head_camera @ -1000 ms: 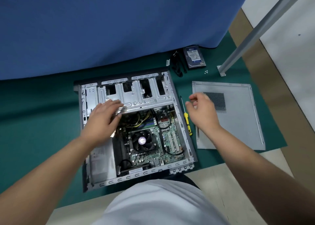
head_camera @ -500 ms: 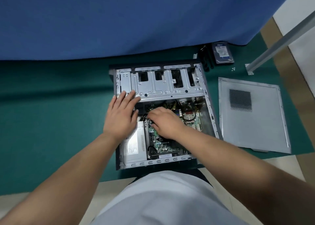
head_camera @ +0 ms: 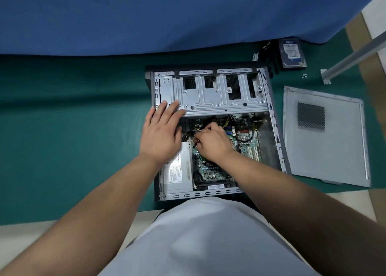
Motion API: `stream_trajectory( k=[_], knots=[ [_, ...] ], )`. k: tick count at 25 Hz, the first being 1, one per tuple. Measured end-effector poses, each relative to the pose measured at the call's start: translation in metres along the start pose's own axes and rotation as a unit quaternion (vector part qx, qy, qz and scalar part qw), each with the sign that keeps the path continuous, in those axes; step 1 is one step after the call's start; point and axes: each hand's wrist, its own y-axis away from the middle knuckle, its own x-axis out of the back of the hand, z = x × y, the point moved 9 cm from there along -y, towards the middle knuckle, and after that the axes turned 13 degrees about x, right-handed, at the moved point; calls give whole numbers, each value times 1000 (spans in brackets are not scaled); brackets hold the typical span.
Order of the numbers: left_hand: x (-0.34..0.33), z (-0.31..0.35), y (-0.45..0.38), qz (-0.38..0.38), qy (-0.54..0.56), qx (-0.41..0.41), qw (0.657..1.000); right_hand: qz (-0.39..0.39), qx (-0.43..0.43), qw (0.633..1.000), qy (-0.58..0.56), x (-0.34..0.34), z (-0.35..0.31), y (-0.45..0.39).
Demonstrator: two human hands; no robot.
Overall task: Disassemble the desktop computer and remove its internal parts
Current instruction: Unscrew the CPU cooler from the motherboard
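Observation:
The open desktop case (head_camera: 277, 142) lies on its side on the green mat. Its metal drive cage (head_camera: 211, 100) spans the far half; below it sit the motherboard (head_camera: 211, 169) and the grey power supply (head_camera: 177, 175). My left hand (head_camera: 160, 133) lies flat with straight fingers on the cage's near left edge. My right hand (head_camera: 211, 142) reaches inside over the motherboard, fingers curled at the yellow and black power cables (head_camera: 200, 126) beside the power supply. What the fingertips pinch is hidden.
The removed side panel (head_camera: 325, 138) lies right of the case. A hard drive (head_camera: 292, 53), black cables (head_camera: 269, 64) and small screws (head_camera: 304, 75) lie at the far right by a metal table leg (head_camera: 355, 54). A blue cloth (head_camera: 167, 16) hangs behind.
My right hand moved from above the screwdriver at the case's right side into the case, down onto the cables. My left hand stayed on the drive cage. The view shifted left.

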Motion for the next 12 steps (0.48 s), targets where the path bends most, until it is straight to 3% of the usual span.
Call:
stream_trajectory(
  k=[12],
  knots=[
    [3,3,0,12,-2,-1,1000,14,-67,998,10,-6,-2,-6]
  ],
)
